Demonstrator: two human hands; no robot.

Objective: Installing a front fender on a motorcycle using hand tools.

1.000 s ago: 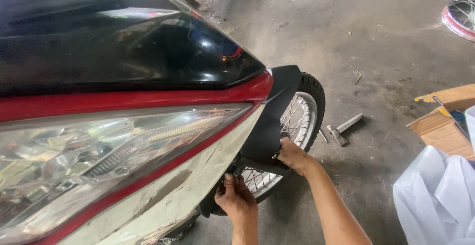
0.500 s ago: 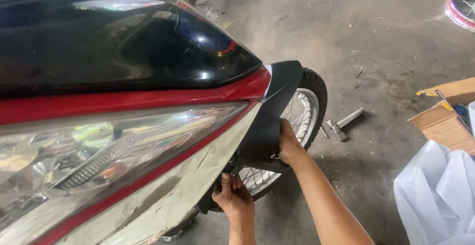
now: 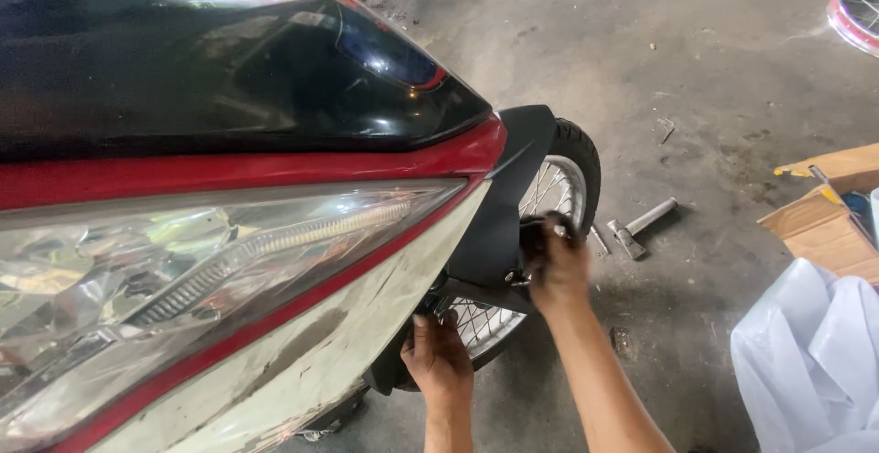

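Observation:
I look down over a scooter's front: dark windscreen panel (image 3: 229, 59), red trim, big headlight (image 3: 183, 261) and white side panel. A black front fender (image 3: 504, 206) covers the spoked front wheel (image 3: 563, 188). My left hand (image 3: 439, 357) grips the lower edge of the fender near the wheel hub. My right hand (image 3: 554, 265), blurred with motion, is against the fender's side by the wheel; whether it holds anything is unclear.
A hammer (image 3: 641, 224) lies on the concrete floor right of the wheel. An open cardboard box (image 3: 824, 215) and a white plastic sheet (image 3: 815, 361) sit at the right. Part of another wheel rim (image 3: 856, 9) shows at the top right.
My right hand has moved up along the fender's side and is now blurred. The left hand stays at the fender's lower edge. The view has shifted slightly.

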